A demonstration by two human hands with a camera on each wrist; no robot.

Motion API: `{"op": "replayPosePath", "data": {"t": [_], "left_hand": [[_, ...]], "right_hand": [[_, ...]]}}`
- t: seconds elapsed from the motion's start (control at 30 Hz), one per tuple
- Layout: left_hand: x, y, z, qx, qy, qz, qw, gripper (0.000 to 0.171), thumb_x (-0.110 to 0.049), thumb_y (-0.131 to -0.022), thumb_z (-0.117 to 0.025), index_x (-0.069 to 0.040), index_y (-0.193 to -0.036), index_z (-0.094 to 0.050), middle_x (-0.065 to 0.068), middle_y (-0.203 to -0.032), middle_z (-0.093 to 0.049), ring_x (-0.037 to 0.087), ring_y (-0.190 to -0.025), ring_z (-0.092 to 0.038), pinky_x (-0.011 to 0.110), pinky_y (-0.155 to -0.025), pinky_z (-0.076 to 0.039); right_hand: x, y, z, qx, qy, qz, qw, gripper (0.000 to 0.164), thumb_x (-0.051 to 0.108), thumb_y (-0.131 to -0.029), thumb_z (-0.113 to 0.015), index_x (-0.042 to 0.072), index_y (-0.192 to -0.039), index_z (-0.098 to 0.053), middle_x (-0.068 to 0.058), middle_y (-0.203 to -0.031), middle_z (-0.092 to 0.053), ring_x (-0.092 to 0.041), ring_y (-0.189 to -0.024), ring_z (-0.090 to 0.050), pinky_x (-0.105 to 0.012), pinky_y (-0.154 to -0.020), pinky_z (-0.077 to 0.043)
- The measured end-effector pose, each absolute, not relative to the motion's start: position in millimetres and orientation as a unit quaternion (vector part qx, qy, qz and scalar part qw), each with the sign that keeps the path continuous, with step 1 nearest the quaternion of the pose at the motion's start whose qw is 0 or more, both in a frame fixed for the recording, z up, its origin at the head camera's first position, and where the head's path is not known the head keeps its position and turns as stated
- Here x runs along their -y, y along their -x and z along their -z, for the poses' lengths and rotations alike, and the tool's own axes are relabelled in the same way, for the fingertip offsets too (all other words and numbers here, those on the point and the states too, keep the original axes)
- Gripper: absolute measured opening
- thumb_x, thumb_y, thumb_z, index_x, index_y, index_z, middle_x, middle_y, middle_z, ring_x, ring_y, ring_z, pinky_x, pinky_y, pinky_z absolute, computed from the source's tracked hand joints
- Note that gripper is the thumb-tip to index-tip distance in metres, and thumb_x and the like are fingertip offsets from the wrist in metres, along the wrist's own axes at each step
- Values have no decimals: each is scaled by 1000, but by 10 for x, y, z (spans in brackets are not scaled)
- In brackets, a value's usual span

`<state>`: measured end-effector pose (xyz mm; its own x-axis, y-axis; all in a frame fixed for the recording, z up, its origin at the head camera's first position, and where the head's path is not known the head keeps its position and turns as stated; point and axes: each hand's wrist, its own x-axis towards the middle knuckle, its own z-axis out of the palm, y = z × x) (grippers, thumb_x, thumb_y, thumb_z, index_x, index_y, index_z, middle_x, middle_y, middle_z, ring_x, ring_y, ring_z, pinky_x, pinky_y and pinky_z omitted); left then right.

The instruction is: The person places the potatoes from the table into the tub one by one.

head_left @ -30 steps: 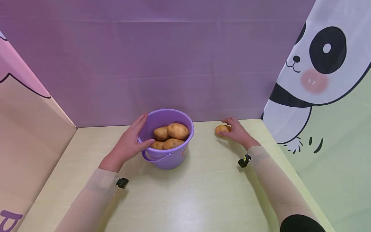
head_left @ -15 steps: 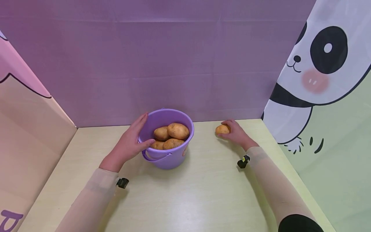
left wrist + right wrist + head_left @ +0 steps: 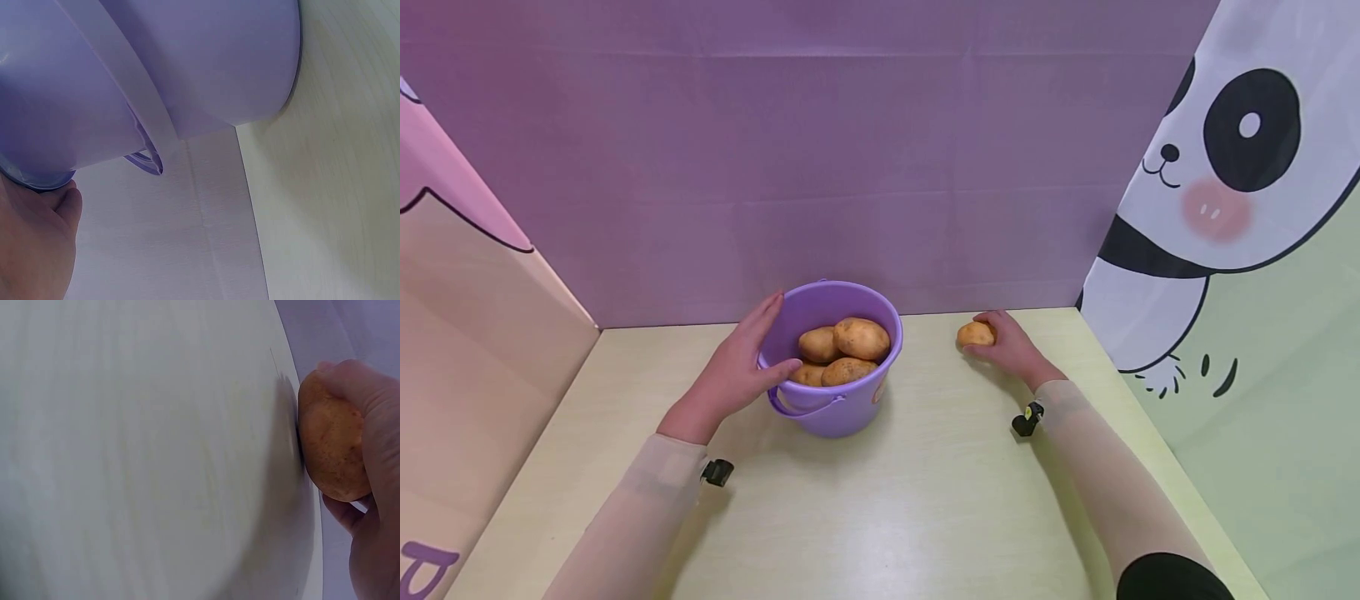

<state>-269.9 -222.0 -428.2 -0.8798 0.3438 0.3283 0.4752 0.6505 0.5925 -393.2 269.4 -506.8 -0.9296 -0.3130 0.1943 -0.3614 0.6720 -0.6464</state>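
Observation:
A purple bucket (image 3: 842, 421) stands near the back of the table, its handle (image 3: 805, 411) hanging down in front. Several potatoes (image 3: 861, 338) lie inside it. My left hand (image 3: 730, 379) holds the bucket's left rim, thumb over the near edge and fingers along the far side. In the left wrist view only part of that hand (image 3: 34, 244) shows at the rim. To the right of the bucket, my right hand (image 3: 1013, 348) grips a single potato (image 3: 974, 335) between thumb and fingers. The right wrist view shows this potato (image 3: 334, 447) close over the tabletop.
The pale wooden table (image 3: 880, 508) ends at a purple backdrop (image 3: 835, 167). A panda-print panel (image 3: 1255, 333) borders the right side and a pink and beige panel (image 3: 475, 333) the left. Each wrist wears a small black camera (image 3: 718, 472).
My right hand has settled lower around the potato and closed its fingers on it. The left hand and the bucket have stayed in place.

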Motion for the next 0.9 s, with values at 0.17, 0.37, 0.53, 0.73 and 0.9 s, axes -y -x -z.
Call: {"op": "replayPosePath", "data": {"t": [0.17,0.37,0.53,0.73,0.9], "left_hand": [[2217,2703,4285,903,226,353,95,102,-41,-99,-77,-5,-177,-21,14,-184,-19,44,-167,-22,71,-129,-26],[2213,2686,4268,903,225,355,89,104,-48,-99,-76,-6,-177,-20,14,-184,-19,45,-166,-23,73,-128,-28],[2210,2692,4270,902,227,356,91,103,-45,-99,-77,-6,-177,-21,13,-184,-19,45,-166,-23,72,-128,-27],[2214,2687,4264,902,227,357,90,104,-46,-99,-76,-6,-177,-21,13,-184,-19,45,-166,-23,73,-128,-28],[2215,2696,4273,902,226,357,91,103,-43,-99,-77,-5,-177,-21,13,-184,-18,45,-167,-22,72,-129,-27]], "right_hand": [[-2706,3943,5086,912,-185,-365,34,59,19,-92,-90,-3,-140,-63,-23,-140,-59,-40,-125,-56,-56,-111,-46],[-2715,3958,5104,912,-184,-365,38,58,19,-93,-90,-3,-140,-64,-23,-140,-59,-40,-126,-56,-56,-111,-46],[-2710,3962,5107,912,-181,-366,45,57,20,-93,-90,-3,-139,-65,-22,-141,-60,-40,-127,-56,-55,-111,-46],[-2678,3944,5044,913,-175,-363,55,58,21,-94,-89,-3,-142,-66,-23,-141,-62,-40,-124,-57,-55,-108,-47],[-2640,3917,4953,913,-179,-363,56,58,21,-94,-90,-3,-142,-67,-23,-138,-63,-39,-120,-58,-53,-104,-47]]}}
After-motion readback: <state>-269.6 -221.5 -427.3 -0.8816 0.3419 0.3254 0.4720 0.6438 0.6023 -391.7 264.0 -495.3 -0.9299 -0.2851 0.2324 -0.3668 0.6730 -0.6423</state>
